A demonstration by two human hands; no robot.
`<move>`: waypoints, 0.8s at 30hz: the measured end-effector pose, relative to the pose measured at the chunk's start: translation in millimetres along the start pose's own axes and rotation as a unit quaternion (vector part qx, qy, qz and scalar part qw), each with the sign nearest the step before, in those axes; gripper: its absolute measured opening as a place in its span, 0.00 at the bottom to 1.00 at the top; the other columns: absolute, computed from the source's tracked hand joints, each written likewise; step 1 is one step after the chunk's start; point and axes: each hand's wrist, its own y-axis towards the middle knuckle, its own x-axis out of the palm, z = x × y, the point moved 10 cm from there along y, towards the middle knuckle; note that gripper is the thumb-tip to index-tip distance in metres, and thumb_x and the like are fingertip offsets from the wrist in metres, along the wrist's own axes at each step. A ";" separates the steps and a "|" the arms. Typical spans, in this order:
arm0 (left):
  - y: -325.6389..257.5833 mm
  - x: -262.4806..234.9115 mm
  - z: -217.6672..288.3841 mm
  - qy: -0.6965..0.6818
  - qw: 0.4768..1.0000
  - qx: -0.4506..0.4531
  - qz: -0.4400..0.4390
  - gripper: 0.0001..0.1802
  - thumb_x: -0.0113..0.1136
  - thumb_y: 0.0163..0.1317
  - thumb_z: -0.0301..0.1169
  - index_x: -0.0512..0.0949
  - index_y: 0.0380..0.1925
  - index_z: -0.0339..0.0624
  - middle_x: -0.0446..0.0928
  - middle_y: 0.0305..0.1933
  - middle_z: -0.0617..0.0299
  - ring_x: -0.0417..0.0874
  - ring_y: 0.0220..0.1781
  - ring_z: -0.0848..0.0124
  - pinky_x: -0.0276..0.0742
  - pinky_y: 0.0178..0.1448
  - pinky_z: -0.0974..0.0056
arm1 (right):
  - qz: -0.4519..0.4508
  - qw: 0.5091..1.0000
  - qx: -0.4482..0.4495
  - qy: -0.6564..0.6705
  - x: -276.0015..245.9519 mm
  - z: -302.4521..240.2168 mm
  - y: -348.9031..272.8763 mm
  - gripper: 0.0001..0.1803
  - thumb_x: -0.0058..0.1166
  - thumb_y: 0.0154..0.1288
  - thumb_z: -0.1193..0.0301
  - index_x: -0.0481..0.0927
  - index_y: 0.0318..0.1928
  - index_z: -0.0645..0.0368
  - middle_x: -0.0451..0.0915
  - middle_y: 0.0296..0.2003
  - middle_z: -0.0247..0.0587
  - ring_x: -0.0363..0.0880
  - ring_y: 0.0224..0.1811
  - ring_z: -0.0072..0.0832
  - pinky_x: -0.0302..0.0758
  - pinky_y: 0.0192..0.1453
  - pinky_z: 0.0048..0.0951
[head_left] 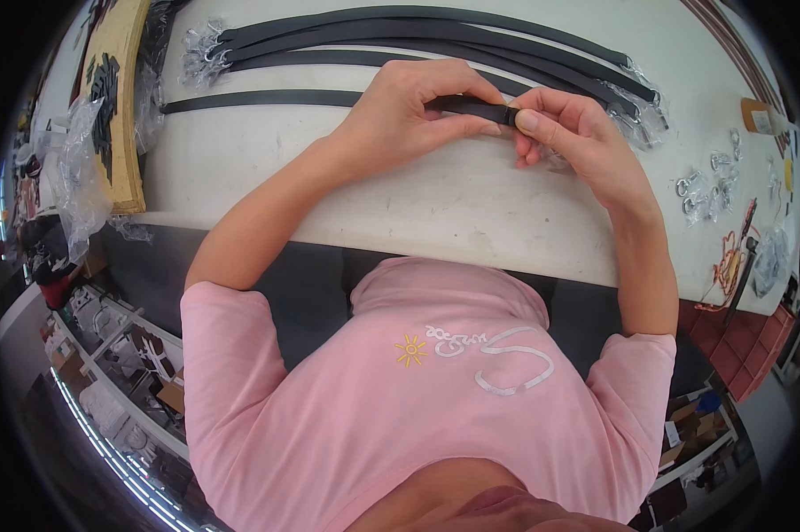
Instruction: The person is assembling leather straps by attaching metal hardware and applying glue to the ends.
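Note:
A long black strap [267,99] runs along the white table from the left and up into my hands. My left hand [404,111] pinches it near its right end, thumb below and fingers above. Close to that end sits a small black loop [511,115], which looks like a keeper around the strap. My right hand [577,129] is closed there, thumb and forefinger gripping the strap end. Clear plastic shows under the right fingers; what it wraps is hidden. Beyond both hands lies a bundle of similar black straps [417,34] with plastic-wrapped metal clasps [206,55] at their ends.
On the left stands a wooden tray [127,182] with small black pieces [105,93], crumpled plastic [82,168] beside it. Several wrapped metal clasps [710,191] lie at the right, near a black tool [741,275] with an orange cord. A reddish crate [754,350] stands below the table's right edge.

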 end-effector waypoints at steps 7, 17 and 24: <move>-1.5 1.2 -6.4 -0.030 0.999 -0.033 0.002 0.13 0.73 0.58 0.25 0.85 0.43 0.36 0.83 0.37 0.62 0.81 0.35 0.77 0.74 0.35 0.74 | 0.012 1.000 0.018 -0.016 -0.7 1.3 0.7 0.15 0.57 0.74 0.62 0.81 0.45 0.63 0.80 0.31 0.30 0.77 0.33 0.15 0.76 0.42 0.18; -2.2 2.2 -5.2 -0.014 0.999 -0.039 -0.004 0.13 0.73 0.57 0.25 0.85 0.43 0.36 0.84 0.37 0.62 0.82 0.36 0.77 0.75 0.35 0.74 | 0.007 1.000 0.012 -0.017 0.9 1.5 1.7 0.15 0.57 0.74 0.61 0.81 0.44 0.62 0.80 0.29 0.30 0.77 0.32 0.15 0.75 0.40 0.18; -3.0 3.5 -5.5 -0.011 0.999 -0.039 -0.004 0.13 0.73 0.58 0.25 0.85 0.43 0.36 0.84 0.38 0.62 0.82 0.36 0.77 0.76 0.37 0.74 | 0.006 0.999 0.011 -0.030 2.5 -0.4 1.5 0.14 0.57 0.74 0.62 0.81 0.44 0.62 0.80 0.29 0.30 0.78 0.32 0.15 0.75 0.40 0.18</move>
